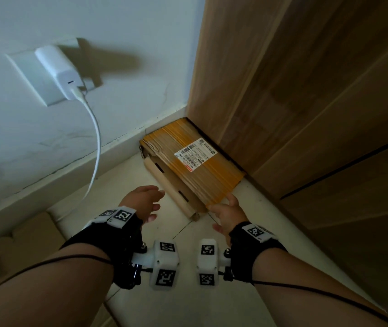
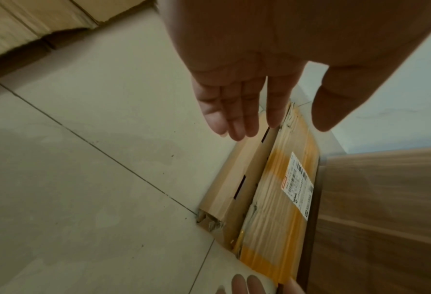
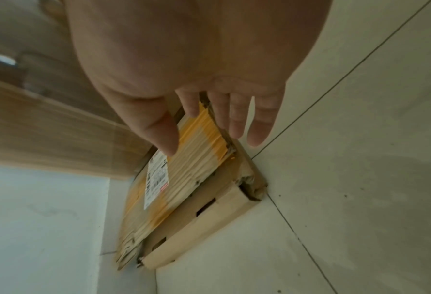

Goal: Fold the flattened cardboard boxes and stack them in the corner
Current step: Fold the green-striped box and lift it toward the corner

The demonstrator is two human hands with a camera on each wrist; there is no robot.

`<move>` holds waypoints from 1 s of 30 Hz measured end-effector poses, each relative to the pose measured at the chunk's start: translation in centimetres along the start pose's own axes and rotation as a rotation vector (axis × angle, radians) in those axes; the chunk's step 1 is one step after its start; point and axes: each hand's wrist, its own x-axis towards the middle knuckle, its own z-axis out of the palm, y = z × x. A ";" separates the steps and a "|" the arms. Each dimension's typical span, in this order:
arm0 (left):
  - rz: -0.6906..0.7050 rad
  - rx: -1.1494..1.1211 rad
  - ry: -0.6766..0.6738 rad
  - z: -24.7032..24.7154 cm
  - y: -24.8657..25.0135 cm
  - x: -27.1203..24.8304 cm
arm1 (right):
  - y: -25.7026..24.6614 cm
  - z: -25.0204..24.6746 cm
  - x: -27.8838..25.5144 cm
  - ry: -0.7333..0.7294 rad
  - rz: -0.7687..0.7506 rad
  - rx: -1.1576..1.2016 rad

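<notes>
While both of our hands hang over the floor tiles (image 1: 188,303), we count two flattened pieces of cardboard lying in the corner where the white wall (image 1: 117,31) meets the wooden cabinet (image 1: 306,90). On top lies the folded box (image 1: 195,161), wrapped in yellow tape and carrying one white shipping label (image 1: 195,153). Under it lies the plain brown box (image 1: 164,182), whose edge sticks out toward the open floor and shows two dark slots.

Our left hand (image 1: 144,201) hovers just beside the brown box, fingers straight and slightly spread, holding nothing. Our right hand (image 1: 229,213) reaches the near corner of the taped box; its fingers (image 3: 237,119) are straight and a little apart. Whether the thumb touches the cardboard, we cannot tell.

One white charger (image 1: 58,69) sits in one wall socket (image 1: 30,74), with one white cable (image 1: 96,147) hanging down. More cardboard (image 2: 33,25) lies farther off on the floor.
</notes>
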 end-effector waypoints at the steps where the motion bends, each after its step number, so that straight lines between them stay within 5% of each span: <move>1: 0.004 0.000 0.004 -0.3 0.1 -0.1 | -0.3 0.2 -0.3 -0.012 -0.006 -0.036; 16: 0.008 0.123 0.130 -12.7 -6.3 -2.8 | 1.1 7.7 -4.0 -0.156 0.069 -0.075; 24: -0.177 0.114 0.419 -20.9 -12.7 -3.6 | 4.2 11.0 -5.5 -0.237 0.151 -0.176; 30: -0.295 0.357 0.570 -25.3 -16.4 -4.1 | 5.8 14.4 -6.9 -0.314 0.124 -0.252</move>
